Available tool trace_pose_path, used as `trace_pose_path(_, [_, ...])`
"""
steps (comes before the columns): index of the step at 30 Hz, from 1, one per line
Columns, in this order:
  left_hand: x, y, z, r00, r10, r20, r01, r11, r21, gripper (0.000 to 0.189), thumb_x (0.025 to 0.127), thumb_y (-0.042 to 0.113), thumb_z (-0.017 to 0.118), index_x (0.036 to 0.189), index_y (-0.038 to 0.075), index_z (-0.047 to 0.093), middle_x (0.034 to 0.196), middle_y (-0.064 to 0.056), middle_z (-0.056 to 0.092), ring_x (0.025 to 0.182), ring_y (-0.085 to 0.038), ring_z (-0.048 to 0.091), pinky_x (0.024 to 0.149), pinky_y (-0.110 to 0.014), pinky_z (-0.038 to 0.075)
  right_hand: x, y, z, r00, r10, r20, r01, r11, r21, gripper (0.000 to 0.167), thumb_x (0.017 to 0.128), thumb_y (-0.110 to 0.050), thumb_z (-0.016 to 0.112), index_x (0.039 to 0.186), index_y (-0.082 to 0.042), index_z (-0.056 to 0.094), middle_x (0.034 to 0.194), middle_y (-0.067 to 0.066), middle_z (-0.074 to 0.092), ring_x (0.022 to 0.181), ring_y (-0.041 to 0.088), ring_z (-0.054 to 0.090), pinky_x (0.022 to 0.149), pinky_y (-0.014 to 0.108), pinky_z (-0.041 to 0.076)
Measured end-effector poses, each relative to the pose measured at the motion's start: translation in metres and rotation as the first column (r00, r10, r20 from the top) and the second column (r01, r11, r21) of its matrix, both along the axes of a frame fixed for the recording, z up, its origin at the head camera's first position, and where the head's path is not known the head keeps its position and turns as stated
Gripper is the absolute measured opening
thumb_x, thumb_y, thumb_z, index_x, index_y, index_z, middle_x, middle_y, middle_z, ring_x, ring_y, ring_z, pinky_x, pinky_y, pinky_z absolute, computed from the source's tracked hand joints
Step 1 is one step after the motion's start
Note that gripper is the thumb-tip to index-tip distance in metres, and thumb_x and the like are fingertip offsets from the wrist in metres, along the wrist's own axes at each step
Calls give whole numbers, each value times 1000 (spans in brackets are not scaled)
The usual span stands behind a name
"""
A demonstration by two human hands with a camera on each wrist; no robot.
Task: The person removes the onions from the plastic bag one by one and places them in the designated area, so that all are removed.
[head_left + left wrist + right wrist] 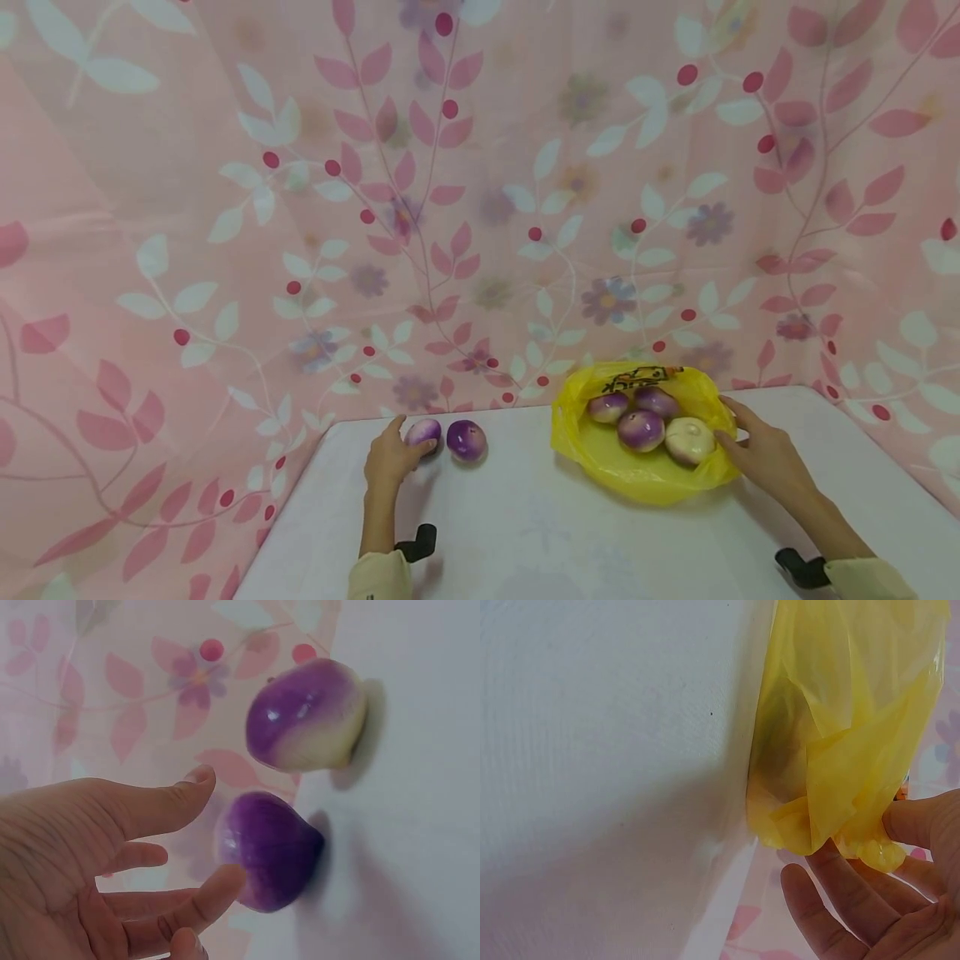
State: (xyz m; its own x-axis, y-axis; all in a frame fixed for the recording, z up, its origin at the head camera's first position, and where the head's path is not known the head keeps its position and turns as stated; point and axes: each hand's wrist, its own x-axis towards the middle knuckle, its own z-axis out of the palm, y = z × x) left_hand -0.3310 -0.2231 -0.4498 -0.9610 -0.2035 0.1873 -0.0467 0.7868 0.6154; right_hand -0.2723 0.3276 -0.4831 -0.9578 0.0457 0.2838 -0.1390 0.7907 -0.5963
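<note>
My left hand (392, 457) reaches around a purple-and-white turnip (424, 435) at the back left of the table. In the left wrist view, its thumb and fingers are spread apart beside that turnip (270, 851), fingertips right at its skin. A second turnip (467, 441) sits just to its right. On the right, a yellow plastic bag (637, 483) lies with its mouth facing me, several turnips (641, 431) inside, one showing its pale side. My right hand (772, 461) holds the bag's right rim between thumb and fingers; the right wrist view shows crumpled plastic (832, 795) there.
A white cloth covers the table (525, 517). Directly behind its back edge hangs a pink curtain (480, 250) with leaves and flowers. Black wrist straps (417, 543) sit on both forearms below pale sleeves (380, 577).
</note>
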Motion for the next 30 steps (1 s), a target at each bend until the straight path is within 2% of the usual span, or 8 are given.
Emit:
trace_pose_path(2, [0, 2, 5, 1000, 1, -22, -1, 1000, -20, 81, 77, 40, 82, 143, 6, 48, 123, -25, 63, 107, -47, 61, 78, -59, 50, 0, -1, 0, 1000, 0, -1, 0, 1000, 0, 64, 97, -22, 61, 149, 1, 32, 123, 43, 48, 82, 43, 67, 59, 43, 57])
trace_pose_path(4, [1, 4, 10, 999, -3, -39, 2, 1000, -28, 80, 78, 40, 81, 143, 5, 49, 131, -26, 58, 115, -49, 56, 84, -63, 47, 0, -1, 0, 1000, -3, -4, 3, 1000, 2, 64, 96, -21, 62, 149, 1, 32, 123, 43, 49, 82, 43, 67, 59, 43, 57])
trace_pose_path(9, [4, 16, 21, 997, -17, -75, 14, 999, -48, 78, 79, 42, 80, 143, 8, 50, 127, -25, 61, 111, -50, 57, 82, -64, 48, 0, -1, 1, 1000, -6, 3, 6, 1000, 3, 64, 96, -22, 62, 149, 1, 32, 123, 43, 48, 81, 42, 67, 59, 42, 57])
trace_pose_path(14, [5, 37, 26, 993, -45, -108, 44, 999, -16, 76, 78, 44, 81, 140, 10, 54, 123, -21, 64, 108, -46, 61, 83, -61, 49, 0, -2, 2, 1000, -9, 13, 9, 1000, 3, 64, 96, -22, 62, 149, 1, 32, 123, 43, 48, 82, 42, 66, 59, 42, 57])
trace_pose_path(19, [6, 60, 26, 981, -105, -161, 104, 994, -15, 77, 77, 44, 82, 139, 8, 55, 120, -19, 66, 101, -41, 65, 78, -56, 53, 2, -4, 3, 1000, -10, 12, 10, 1000, 1, 64, 96, -22, 61, 148, 2, 32, 122, 43, 48, 82, 43, 66, 59, 42, 57])
trace_pose_path(23, [6, 82, 24, 966, -169, -193, 170, 985, -15, 77, 76, 47, 82, 138, 8, 56, 125, -18, 64, 110, -42, 61, 86, -56, 51, 3, -4, 4, 1000, -7, -7, 7, 1000, 3, 63, 96, -20, 61, 147, 2, 33, 121, 43, 49, 82, 43, 67, 59, 43, 57])
trace_pose_path(27, [7, 104, 24, 957, -211, -201, 214, 977, -8, 76, 76, 49, 81, 136, 9, 58, 124, -16, 65, 103, -38, 65, 82, -52, 53, 3, -5, 4, 1000, -5, -20, 5, 1000, 3, 62, 96, -19, 62, 147, 2, 34, 120, 43, 50, 82, 43, 67, 59, 43, 57])
trace_pose_path(30, [7, 117, 23, 954, -225, -197, 223, 974, -32, 75, 76, 52, 80, 136, 12, 59, 122, -13, 67, 100, -35, 67, 78, -52, 54, 3, -5, 4, 1000, -2, -23, 2, 1000, 6, 62, 96, -19, 62, 146, 3, 34, 120, 43, 50, 81, 42, 67, 59, 43, 57])
